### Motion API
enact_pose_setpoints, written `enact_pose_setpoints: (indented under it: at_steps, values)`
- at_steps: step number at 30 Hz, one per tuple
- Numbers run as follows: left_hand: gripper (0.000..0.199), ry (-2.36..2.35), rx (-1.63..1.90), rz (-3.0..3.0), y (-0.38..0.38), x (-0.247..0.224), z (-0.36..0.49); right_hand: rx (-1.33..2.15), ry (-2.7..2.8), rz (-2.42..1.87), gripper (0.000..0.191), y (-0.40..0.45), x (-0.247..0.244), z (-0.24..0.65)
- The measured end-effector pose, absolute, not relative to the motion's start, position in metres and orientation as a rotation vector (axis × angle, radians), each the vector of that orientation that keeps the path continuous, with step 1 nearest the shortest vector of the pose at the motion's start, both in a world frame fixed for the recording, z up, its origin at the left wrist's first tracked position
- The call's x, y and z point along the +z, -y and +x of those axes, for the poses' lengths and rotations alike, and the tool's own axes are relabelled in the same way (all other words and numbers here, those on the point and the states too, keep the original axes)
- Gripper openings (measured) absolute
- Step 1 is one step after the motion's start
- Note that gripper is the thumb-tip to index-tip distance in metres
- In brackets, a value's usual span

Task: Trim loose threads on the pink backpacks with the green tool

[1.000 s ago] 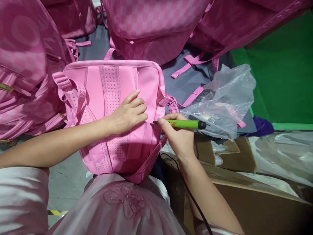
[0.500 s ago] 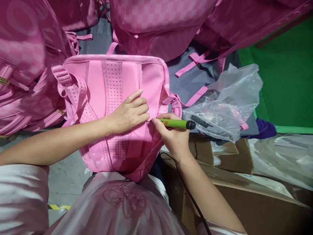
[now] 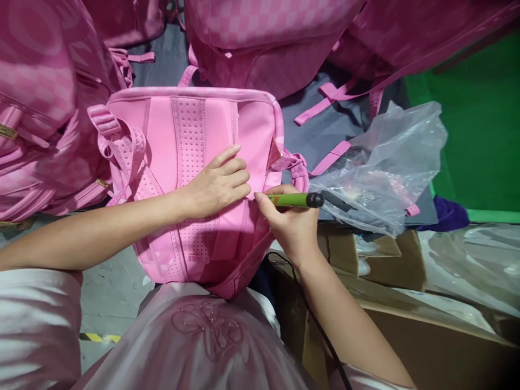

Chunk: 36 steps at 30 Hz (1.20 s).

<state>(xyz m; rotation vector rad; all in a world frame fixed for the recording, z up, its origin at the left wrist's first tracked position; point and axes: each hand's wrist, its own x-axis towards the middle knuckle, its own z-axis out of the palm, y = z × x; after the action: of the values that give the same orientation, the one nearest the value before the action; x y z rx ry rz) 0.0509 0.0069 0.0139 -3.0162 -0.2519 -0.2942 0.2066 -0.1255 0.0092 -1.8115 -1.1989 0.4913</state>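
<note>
With the pink backpack (image 3: 190,162) at the near edge of the worktop (image 3: 162,70), steady its panel (image 3: 221,124) under your loosely curled left hand (image 3: 221,187), any pinch hidden, and guide the green pen (image 3: 294,200) lightly, your right grip (image 3: 298,225) closed around it near its writing end.

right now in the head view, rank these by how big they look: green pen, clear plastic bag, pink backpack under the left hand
1. Pink backpack
2. Clear plastic bag
3. Green pen, partly covered by the right hand
</note>
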Motion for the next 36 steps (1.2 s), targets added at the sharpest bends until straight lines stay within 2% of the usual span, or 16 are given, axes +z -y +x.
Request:
enact_pose_setpoints:
  at_steps: [7, 14, 20, 23, 27, 30, 32, 34, 36]
  values:
    - [0.048, 0.258, -0.271, -3.009, -0.007, 0.02, 0.054, 0.514, 1.203, -1.829, 0.026, 0.124, 0.007, 0.205]
    - [0.035, 0.12, -0.393, -2.907, -0.008, 0.027, 0.055, 0.526, 1.203, -1.779, 0.026, 0.123, 0.008, 0.203]
    - [0.009, -0.021, 0.107, -2.832, -0.045, 0.071, 0.075, 0.484, 1.225, -1.755, 0.024, 0.143, 0.008, 0.205]
    - [0.015, 0.044, 0.226, -2.801, -0.038, 0.106, 0.076, 0.343, 1.266, -1.505, 0.028, 0.155, 0.018, 0.199]
    - [0.022, 0.33, 0.09, -2.817, 0.025, 0.168, 0.046, -0.118, 1.483, -1.272, 0.033, 0.164, 0.057, 0.183]
    - [0.024, 0.705, 0.007, -2.858, 0.081, 0.202, 0.009, -0.285, 1.723, -1.094, 0.044, 0.17, 0.089, 0.174]
    - [0.031, 0.944, -0.053, -2.929, 0.104, 0.201, -0.015, -0.211, 1.874, -0.986, 0.044, 0.17, 0.095, 0.169]
    - [0.037, 1.12, -0.048, -3.066, 0.109, 0.18, -0.036, -0.073, 1.999, -0.918, 0.036, 0.165, 0.083, 0.164]
    - [0.031, 1.183, -0.05, -3.173, 0.096, 0.148, -0.053, 0.047, 2.075, -0.942, 0.028, 0.154, 0.058, 0.159]
